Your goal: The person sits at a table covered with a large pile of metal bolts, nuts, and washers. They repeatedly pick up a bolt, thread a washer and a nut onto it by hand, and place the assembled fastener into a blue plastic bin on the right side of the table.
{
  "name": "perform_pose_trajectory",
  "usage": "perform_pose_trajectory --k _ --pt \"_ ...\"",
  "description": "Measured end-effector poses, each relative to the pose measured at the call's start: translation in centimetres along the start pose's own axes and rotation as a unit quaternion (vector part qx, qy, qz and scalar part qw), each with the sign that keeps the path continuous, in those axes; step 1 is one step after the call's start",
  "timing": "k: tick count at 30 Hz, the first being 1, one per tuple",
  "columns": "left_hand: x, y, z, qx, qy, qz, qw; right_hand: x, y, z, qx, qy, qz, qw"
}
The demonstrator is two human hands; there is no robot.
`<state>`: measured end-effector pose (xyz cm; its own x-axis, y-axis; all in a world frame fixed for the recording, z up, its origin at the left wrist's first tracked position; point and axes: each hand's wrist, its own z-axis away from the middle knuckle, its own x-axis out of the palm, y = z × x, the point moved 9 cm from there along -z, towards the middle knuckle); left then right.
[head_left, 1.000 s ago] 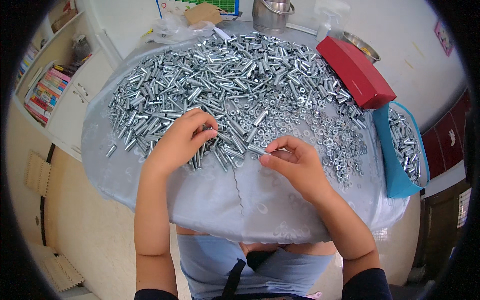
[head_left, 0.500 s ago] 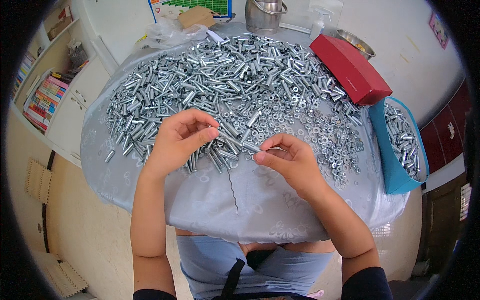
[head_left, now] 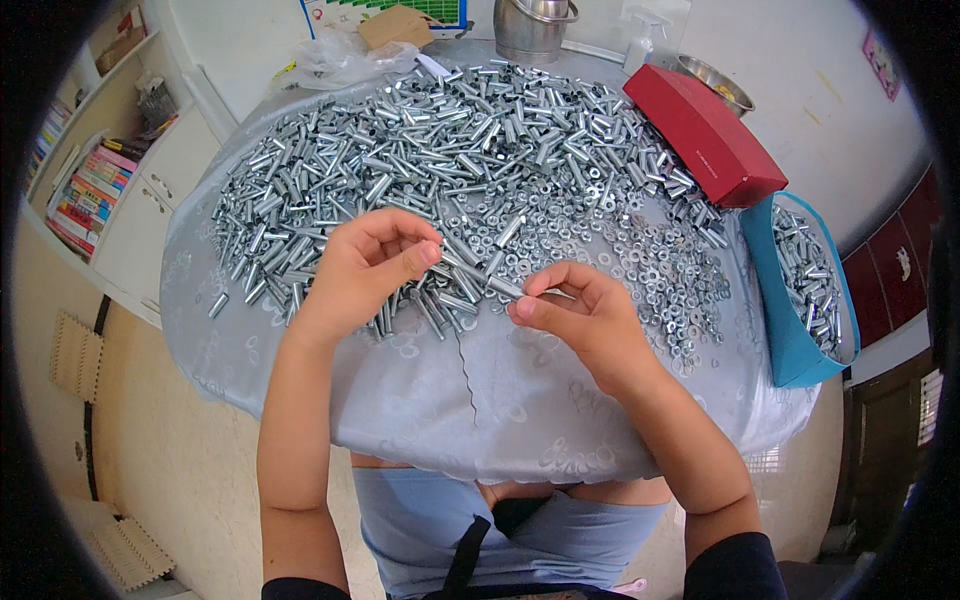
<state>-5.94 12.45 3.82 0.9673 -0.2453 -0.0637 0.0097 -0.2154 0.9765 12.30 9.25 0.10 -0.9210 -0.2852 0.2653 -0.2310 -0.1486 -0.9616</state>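
Observation:
My left hand (head_left: 372, 268) pinches the end of a slim silver bolt (head_left: 462, 264) between thumb and forefinger. Against the bolt's other end is a silver metal sleeve (head_left: 504, 287), gripped by the fingertips of my right hand (head_left: 585, 320). The two pieces lie nearly in line; how far the bolt sits inside the sleeve cannot be made out. Both hands hover over the near edge of a big heap of metal sleeves and bolts (head_left: 400, 150). Loose nuts and washers (head_left: 660, 285) spread beyond and beside my right hand.
A grey patterned cloth (head_left: 540, 420) covers the table. At the right stand a teal bin (head_left: 765, 300) of metal parts and a long red box (head_left: 705, 135). Behind are a metal bucket (head_left: 530, 35), a steel bowl (head_left: 735, 95), a spray bottle (head_left: 640, 50) and a plastic bag (head_left: 345, 65).
Both hands keep their pinch on the same bolt and sleeve and stay nearly in place. The view has shifted very slightly.

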Motion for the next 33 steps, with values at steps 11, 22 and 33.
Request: perform_pose_trajectory --k 11,22,33 --pt "3.4 -0.6 0.8 -0.025 -0.073 0.011 0.997 0.4 -0.7 0.0 -0.020 -0.007 -0.026 0.999" --pt "5.2 -0.7 1.3 -0.029 -0.153 0.049 0.987 1.1 -1.2 0.3 -0.045 -0.045 -0.052 0.997" --pt "7.1 -1.5 1.4 -0.051 -0.157 0.077 0.983 0.1 -4.3 0.8 -0.170 -0.005 0.028 0.985"
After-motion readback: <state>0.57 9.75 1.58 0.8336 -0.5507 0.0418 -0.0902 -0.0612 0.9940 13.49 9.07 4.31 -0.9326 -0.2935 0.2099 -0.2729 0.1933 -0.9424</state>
